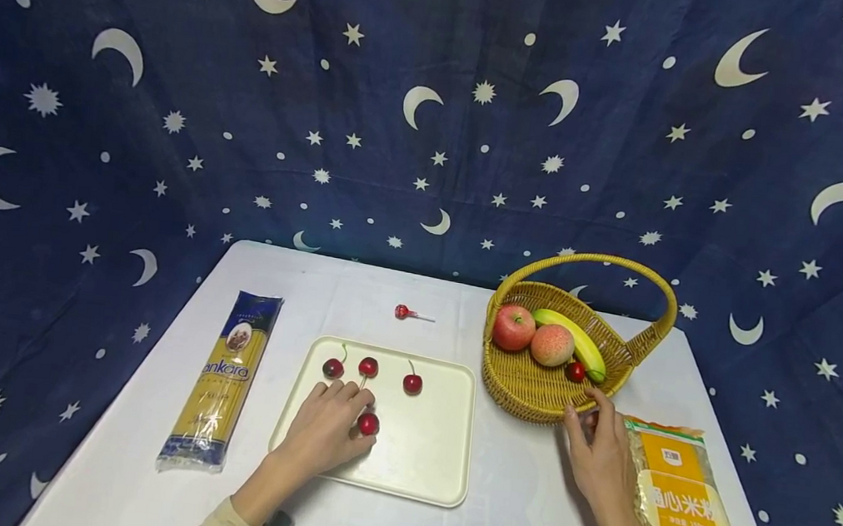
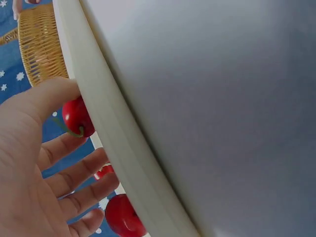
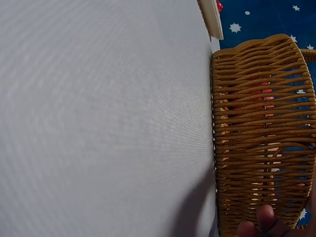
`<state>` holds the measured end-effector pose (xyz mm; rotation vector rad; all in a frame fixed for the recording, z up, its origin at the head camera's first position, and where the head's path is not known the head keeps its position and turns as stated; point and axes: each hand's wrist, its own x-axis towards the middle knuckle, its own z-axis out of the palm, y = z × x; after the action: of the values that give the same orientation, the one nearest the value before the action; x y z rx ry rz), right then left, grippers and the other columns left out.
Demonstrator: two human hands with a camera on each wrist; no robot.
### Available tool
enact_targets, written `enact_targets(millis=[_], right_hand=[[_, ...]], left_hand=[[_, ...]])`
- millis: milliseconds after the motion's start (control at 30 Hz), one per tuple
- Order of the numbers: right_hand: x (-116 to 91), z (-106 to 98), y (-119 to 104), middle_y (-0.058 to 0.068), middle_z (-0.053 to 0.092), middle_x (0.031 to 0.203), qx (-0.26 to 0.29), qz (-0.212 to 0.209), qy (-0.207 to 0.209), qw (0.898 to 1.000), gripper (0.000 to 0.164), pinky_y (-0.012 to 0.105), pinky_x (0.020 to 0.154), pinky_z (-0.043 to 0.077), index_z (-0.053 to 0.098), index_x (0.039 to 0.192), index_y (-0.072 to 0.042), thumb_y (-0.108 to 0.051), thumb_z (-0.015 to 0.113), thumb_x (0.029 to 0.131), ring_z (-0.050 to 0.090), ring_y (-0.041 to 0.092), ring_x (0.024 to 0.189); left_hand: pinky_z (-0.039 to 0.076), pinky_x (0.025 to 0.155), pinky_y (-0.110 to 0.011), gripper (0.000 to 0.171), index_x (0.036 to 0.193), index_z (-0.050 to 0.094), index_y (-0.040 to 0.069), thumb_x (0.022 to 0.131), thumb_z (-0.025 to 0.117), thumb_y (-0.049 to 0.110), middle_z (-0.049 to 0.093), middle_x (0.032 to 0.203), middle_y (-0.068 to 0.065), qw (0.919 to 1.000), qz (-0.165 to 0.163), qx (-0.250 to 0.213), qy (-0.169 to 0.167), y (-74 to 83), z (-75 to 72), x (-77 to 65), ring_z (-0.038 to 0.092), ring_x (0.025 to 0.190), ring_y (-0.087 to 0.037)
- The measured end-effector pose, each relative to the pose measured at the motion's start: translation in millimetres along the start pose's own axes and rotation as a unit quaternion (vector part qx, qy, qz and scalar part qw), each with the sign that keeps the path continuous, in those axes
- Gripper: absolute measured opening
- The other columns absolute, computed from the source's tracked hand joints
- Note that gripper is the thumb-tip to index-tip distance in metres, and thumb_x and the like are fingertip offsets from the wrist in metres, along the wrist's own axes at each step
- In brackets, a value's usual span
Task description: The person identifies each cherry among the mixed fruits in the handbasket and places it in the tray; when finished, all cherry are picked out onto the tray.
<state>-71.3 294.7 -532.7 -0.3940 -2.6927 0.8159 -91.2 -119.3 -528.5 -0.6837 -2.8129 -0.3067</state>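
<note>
My left hand (image 1: 328,426) is over the cream tray (image 1: 434,465), thumb and fingers spread around a red cherry (image 1: 368,423) near the tray's middle. In the left wrist view, the thumb overlaps that cherry (image 2: 78,117); the forefinger lies on its other side, and a firm pinch is not visible. Three other cherries lie towards the tray's back, including one with an upright stem (image 1: 413,383). My right hand (image 1: 601,450) grips the near right rim of the wicker basket (image 1: 522,401). Its fingertips (image 3: 265,216) show against the basket's outer weave.
The basket holds an apple (image 1: 514,328), a peach (image 1: 553,345), a banana (image 1: 580,344) and a small cherry (image 1: 575,372). A lollipop (image 1: 404,312) lies behind the tray. A pasta packet (image 1: 223,383) is at left, an orange food bag (image 1: 686,503) beside my right forearm.
</note>
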Motion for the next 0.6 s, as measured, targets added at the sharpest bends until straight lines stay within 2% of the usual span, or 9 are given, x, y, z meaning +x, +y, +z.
enact_targets(millis=[300, 467, 600], right_hand=[[-0.2, 0.0, -0.9, 0.014, 0.055, 0.111, -0.007, 0.011, -0.006, 1.000, 0.055, 0.042, 0.075, 0.036, 0.047, 0.154, -0.016, -0.045, 0.057, 0.108, 0.051, 0.031, 0.098], [-0.3, -0.9, -2.4, 0.014, 0.055, 0.111, -0.009, 0.014, -0.005, 1.000, 0.055, 0.041, 0.075, 0.036, 0.047, 0.154, -0.016, -0.045, 0.057, 0.108, 0.051, 0.031, 0.098], [-0.5, -1.7, -3.5, 0.014, 0.054, 0.111, -0.008, 0.015, -0.006, 1.000, 0.055, 0.041, 0.075, 0.035, 0.047, 0.154, -0.016, -0.045, 0.057, 0.108, 0.051, 0.031, 0.098]], left_hand=[[0.051, 0.084, -0.036, 0.052, 0.114, 0.072, 0.022, 0.078, 0.086, 0.057, 0.072, 0.101, 0.005, 0.9998, 0.017, 0.001, 0.005, 7.5, -4.0, 1.1, 0.066, 0.093, -0.018], [0.049, 0.087, -0.036, 0.049, 0.115, 0.070, 0.022, 0.081, 0.083, 0.055, 0.072, 0.106, 0.004, 0.9994, 0.024, -0.010, 0.023, 10.0, -5.9, 8.6, 0.065, 0.095, -0.019], [0.047, 0.084, -0.034, 0.047, 0.115, 0.071, 0.021, 0.082, 0.082, 0.052, 0.071, 0.105, 0.004, 0.9983, 0.037, -0.019, 0.041, 12.2, -7.3, 16.1, 0.066, 0.096, -0.019]])
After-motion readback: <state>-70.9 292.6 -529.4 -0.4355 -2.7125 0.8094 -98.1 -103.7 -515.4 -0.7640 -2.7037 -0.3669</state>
